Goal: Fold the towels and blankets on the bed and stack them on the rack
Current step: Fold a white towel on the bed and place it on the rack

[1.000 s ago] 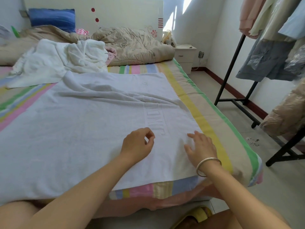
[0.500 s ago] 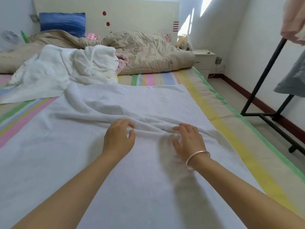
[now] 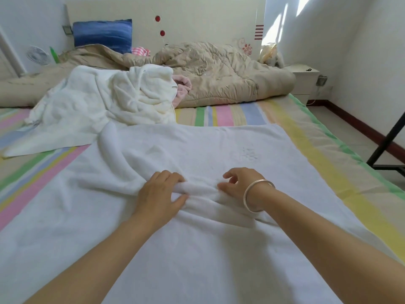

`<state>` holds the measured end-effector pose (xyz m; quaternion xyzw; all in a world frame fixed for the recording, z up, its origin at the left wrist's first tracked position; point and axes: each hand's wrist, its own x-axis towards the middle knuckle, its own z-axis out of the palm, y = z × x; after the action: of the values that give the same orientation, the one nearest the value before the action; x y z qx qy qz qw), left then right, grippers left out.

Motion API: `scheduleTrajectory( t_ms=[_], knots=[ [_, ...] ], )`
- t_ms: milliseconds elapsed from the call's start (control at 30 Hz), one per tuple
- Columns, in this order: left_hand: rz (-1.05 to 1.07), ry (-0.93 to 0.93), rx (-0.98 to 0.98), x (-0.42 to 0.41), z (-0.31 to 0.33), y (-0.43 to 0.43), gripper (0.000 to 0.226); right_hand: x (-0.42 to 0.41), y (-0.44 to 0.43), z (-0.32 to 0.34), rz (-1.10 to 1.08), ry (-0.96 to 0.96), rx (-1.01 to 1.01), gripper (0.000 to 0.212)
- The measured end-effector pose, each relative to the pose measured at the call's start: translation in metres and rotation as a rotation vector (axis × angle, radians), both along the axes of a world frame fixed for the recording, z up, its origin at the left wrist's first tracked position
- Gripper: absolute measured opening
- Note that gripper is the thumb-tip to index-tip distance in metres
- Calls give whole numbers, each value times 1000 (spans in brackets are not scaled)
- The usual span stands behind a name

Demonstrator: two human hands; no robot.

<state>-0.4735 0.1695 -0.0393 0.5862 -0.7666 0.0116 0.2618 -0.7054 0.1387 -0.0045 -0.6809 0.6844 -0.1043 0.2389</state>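
Note:
A large white towel (image 3: 197, 249) lies spread across the striped bed (image 3: 225, 115), with a raised fold bunched up in its middle. My left hand (image 3: 160, 194) pinches that fold between thumb and fingers. My right hand (image 3: 238, 185), with a silver bangle on the wrist, is just to the right on the same fold, thumb on it and fingers curled over its far side. A crumpled cream towel (image 3: 105, 102) lies beyond at the left, with a pink cloth (image 3: 182, 86) beside it.
A beige quilt (image 3: 219, 71) is heaped along the headboard, with a blue pillow (image 3: 103, 34) behind it. A white nightstand (image 3: 304, 80) stands at the bed's far right corner. The black rack's leg (image 3: 388, 141) stands on the floor at the right edge. A small fan (image 3: 38, 54) is at far left.
Both hands moved from the towel's near edge up to its middle and took hold of the fold there. The view moved forward over the bed.

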Motion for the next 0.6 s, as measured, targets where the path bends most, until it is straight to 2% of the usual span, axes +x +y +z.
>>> scheduleTrajectory(
  t_ms=[67,167,333,400,467,600],
  knots=[
    [5,-8,-45,0,-5,0,22,5,-1,3,41,-33,29,38],
    [37,5,-81,1,-11,4,26,13,-6,1,85,-44,32,41],
    [37,43,-60,2,-17,10,34,37,-19,6,-56,-193,147,45],
    [26,72,-53,4,-17,11,32,45,-29,8,-35,-87,233,41],
    [9,107,-42,7,-15,10,33,49,-36,8,-28,44,259,49],
    [30,237,-28,10,-12,4,39,54,-50,8,50,123,358,65]
  ],
)
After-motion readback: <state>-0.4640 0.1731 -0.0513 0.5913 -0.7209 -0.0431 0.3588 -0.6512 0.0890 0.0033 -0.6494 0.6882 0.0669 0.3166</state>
